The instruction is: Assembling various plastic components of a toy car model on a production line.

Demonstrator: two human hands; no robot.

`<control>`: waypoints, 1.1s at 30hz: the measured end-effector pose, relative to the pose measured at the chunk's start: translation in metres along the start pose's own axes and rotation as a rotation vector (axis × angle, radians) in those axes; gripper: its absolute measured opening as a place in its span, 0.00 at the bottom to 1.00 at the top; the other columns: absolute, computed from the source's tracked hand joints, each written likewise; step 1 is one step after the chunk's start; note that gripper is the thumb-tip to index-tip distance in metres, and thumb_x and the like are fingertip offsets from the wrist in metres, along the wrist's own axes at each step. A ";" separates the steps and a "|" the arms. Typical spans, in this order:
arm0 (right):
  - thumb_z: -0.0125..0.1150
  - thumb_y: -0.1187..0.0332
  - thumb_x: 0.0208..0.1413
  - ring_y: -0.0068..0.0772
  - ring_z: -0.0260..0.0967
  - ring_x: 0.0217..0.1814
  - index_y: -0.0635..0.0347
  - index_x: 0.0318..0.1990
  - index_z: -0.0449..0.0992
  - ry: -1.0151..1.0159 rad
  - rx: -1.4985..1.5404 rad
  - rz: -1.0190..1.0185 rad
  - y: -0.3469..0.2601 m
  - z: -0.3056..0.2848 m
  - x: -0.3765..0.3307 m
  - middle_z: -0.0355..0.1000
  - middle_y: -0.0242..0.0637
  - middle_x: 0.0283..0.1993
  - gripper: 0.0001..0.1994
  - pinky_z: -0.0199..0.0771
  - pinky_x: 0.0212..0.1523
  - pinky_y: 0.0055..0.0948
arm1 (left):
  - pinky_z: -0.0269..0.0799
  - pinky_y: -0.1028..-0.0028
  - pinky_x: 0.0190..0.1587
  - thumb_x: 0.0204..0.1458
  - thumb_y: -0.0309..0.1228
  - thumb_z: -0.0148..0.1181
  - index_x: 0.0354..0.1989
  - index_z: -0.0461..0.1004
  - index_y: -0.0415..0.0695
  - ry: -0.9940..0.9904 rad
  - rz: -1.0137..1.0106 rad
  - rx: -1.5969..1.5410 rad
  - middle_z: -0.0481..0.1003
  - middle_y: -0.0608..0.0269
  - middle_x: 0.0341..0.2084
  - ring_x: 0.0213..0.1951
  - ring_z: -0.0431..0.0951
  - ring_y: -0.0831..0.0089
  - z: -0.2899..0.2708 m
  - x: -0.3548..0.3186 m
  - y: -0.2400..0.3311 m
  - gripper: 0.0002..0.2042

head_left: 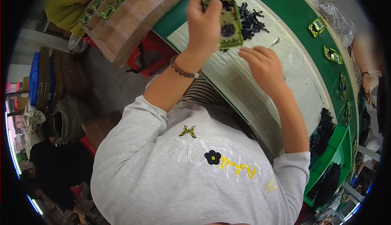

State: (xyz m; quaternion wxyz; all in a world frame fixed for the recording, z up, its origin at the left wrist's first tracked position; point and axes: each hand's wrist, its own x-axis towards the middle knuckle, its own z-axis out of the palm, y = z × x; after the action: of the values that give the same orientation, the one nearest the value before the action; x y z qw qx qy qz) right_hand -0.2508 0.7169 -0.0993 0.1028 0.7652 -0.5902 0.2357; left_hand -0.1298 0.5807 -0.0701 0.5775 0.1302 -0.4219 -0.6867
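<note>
Green conveyor belting curves past a pale foam mat (pixel 244 82) that lies under both hands; the left hand (pixel 203 25) grips a yellow-green plastic shell (pixel 226 17) by its long edge, lifted clear of the mat; the right hand (pixel 262 64) hovers just below it, fingers loosely curled, holding nothing I can see; small black parts (pixel 250 19) are heaped just beyond; the shell looks light, stiff and thin-walled, best held by its rims, away from the dark round opening.
</note>
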 end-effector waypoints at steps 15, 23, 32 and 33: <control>0.59 0.76 0.41 0.29 0.68 0.30 0.59 0.40 0.74 0.100 -0.174 -0.201 0.022 0.025 0.030 0.73 0.29 0.28 0.14 0.68 0.28 0.27 | 0.73 0.77 0.29 0.51 0.22 0.48 0.36 0.63 0.35 0.035 0.023 0.112 0.71 0.62 0.30 0.28 0.74 0.79 -0.023 0.014 0.005 0.06; 0.55 0.77 0.49 0.16 0.68 0.32 0.63 0.41 0.77 0.529 0.664 0.892 0.037 -0.037 -0.091 0.74 0.30 0.34 0.11 0.68 0.29 0.17 | 0.70 0.78 0.26 0.49 0.23 0.51 0.35 0.67 0.34 -0.260 -0.388 0.084 0.72 0.60 0.28 0.26 0.74 0.77 0.050 -0.017 -0.064 0.06; 0.56 0.80 0.46 0.35 0.69 0.35 0.58 0.39 0.78 0.445 0.009 0.713 0.024 -0.094 -0.105 0.72 0.40 0.35 0.12 0.69 0.34 0.27 | 0.71 0.73 0.31 0.46 0.27 0.52 0.33 0.69 0.34 -0.714 -0.731 0.382 0.75 0.55 0.28 0.29 0.77 0.72 0.095 -0.073 -0.139 0.09; 0.56 0.80 0.46 0.37 0.69 0.36 0.59 0.38 0.78 0.413 -0.058 0.670 0.028 -0.090 -0.107 0.72 0.40 0.35 0.11 0.69 0.35 0.29 | 0.72 0.73 0.31 0.46 0.28 0.52 0.33 0.69 0.34 -0.715 -0.764 0.336 0.75 0.57 0.28 0.30 0.77 0.72 0.095 -0.072 -0.137 0.09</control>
State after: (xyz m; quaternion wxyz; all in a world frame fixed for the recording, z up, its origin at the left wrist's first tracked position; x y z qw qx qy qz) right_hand -0.3195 0.8394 -0.0758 0.1585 0.4636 -0.7804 0.3885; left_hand -0.2651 0.6831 -0.1347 0.0791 0.1229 -0.6186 -0.7720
